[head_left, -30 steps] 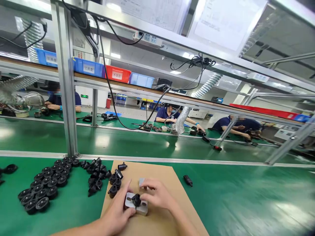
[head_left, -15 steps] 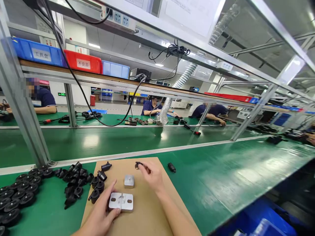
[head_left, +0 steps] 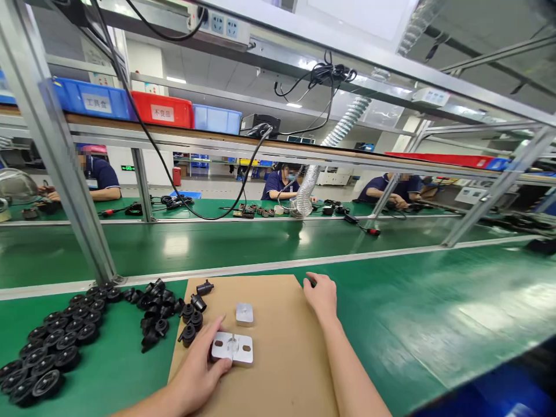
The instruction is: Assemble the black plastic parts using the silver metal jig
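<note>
My left hand is closed around the left side of a silver metal block with two oval slots and an upright pin in its middle. The block rests on a brown board. Just behind it sits a smaller square metal block, untouched. Over the board's right edge, the fingers of my right hand are curled together. A bit of a small black part shows at their tips; most of it is hidden. Several black plastic fittings stand or lie along the board's left edge.
Black round caps and a pile of black fittings cover the green bench at left. A metal post rises behind them. A black cable hangs from the shelf with bins. Co-workers sit across the bench.
My right hand has moved right, from above the board to its right edge, where a black fitting lay. My left hand stays on the metal block. The view has turned slightly left.
</note>
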`<state>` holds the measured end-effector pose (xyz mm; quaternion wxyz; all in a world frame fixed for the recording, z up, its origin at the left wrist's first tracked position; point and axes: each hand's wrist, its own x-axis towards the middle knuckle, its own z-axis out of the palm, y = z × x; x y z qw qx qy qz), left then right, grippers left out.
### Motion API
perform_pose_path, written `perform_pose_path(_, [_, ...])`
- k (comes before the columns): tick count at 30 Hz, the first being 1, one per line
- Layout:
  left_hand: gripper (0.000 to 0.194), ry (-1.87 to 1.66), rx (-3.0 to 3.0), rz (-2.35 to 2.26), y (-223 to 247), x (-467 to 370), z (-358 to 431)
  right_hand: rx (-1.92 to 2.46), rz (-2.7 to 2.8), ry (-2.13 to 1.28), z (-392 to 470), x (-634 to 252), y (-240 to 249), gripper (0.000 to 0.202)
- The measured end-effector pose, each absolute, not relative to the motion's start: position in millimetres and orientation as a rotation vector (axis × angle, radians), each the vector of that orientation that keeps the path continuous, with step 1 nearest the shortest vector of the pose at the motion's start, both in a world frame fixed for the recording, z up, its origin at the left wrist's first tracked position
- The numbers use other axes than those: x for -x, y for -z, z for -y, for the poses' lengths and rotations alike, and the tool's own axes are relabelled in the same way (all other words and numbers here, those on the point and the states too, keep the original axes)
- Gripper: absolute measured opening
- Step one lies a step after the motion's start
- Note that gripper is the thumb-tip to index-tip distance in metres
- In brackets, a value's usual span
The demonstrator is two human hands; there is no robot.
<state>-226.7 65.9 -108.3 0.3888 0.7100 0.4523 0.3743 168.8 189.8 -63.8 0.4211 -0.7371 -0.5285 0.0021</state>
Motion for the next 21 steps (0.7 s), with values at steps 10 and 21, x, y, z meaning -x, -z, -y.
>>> perform_pose_path(10, [0.076,-0.967,-1.860,-1.106,108.0,227.0,-66.5,1.410,2.133,-0.528,-212.4,33.0,65.6,0.024])
perform_pose_path(21, [0.082,-0.933,-1.851,-1.100,103.6,226.2,-68.8,1.202,2.256,-0.730,-252.6,70.0,67.8,0.025])
